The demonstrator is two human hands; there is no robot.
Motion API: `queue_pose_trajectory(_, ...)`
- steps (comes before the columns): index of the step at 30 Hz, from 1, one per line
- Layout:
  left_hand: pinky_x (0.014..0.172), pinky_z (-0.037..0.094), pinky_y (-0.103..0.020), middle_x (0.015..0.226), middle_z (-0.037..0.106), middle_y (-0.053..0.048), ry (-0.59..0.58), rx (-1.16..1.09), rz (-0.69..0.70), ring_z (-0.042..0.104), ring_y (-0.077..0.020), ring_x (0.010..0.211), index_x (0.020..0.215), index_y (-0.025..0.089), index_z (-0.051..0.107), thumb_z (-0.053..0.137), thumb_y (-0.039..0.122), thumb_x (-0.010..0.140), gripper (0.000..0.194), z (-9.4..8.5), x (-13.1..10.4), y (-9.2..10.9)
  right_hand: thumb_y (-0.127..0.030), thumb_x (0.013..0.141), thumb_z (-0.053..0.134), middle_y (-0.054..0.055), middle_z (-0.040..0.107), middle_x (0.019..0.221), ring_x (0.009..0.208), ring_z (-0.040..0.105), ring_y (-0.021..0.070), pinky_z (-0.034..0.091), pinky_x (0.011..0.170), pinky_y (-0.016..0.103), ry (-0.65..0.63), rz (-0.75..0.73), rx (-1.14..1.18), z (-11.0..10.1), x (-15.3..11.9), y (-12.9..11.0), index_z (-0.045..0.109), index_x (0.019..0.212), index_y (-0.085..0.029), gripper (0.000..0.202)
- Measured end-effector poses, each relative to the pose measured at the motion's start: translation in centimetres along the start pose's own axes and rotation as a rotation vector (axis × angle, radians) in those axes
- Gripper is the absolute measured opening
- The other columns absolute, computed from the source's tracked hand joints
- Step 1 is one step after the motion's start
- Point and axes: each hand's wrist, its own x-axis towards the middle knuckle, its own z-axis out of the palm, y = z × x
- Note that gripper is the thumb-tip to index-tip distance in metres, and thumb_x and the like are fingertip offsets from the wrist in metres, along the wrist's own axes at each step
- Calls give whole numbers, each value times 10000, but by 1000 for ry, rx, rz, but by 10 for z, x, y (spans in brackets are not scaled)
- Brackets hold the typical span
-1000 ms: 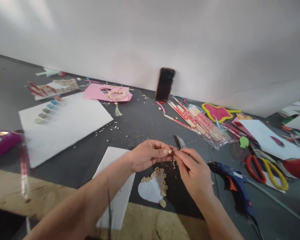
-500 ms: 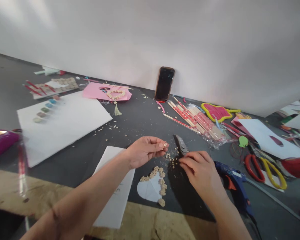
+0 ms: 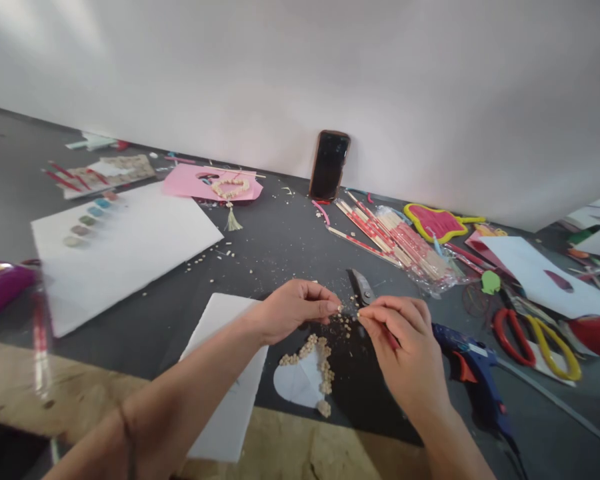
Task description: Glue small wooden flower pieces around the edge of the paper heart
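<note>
My left hand (image 3: 305, 308) is closed in a pinch on a small pale wooden piece (image 3: 339, 309) at its fingertips. Close by on the right, my right hand (image 3: 400, 333) pinches another tiny pale bit (image 3: 359, 314) between thumb and forefinger. Beneath them lie several loose wooden bits (image 3: 347, 328) on the dark surface. A white paper heart (image 3: 300, 380), edged along its top and right side with clustered beige pieces, rests below my left hand. The cutter's metal blade (image 3: 363, 288) shows beyond my right hand, which hides most of its handle.
A blue glue gun (image 3: 473, 360) and scissors with red and yellow handles (image 3: 515, 337) lie at right. Bagged sticks (image 3: 410, 250) and a propped phone (image 3: 330, 165) stand farther back. White foam sheets (image 3: 130, 247) and pink paper (image 3: 185, 181) with a beaded heart are left.
My right hand has lifted slightly from among the loose bits, with a tiny piece now visible at its fingertips. My left hand has shifted slightly down and right, bringing the fingertips closer together.
</note>
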Motion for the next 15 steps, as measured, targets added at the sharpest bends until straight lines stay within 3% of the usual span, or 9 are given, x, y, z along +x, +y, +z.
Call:
queue_pose_trajectory(5,647,404,-226,681,604,-3,-38,-34,-5,516,-78,628,742,111,698,765,291,669,206,3,1,0,-168,852,602,37,636,876,843,517,194,418,747,365,46,-14,-10,5,1,-12,645,862,-213,63)
queue_pose_trajectory(15,642,402,-229,672,597,-7,-92,-21,6,511,-92,641,728,123,693,758,319,672,214,3,1,-4,-215,871,582,26,663,854,823,532,194,387,749,367,53,-10,-65,9,3,-16,654,841,-236,81)
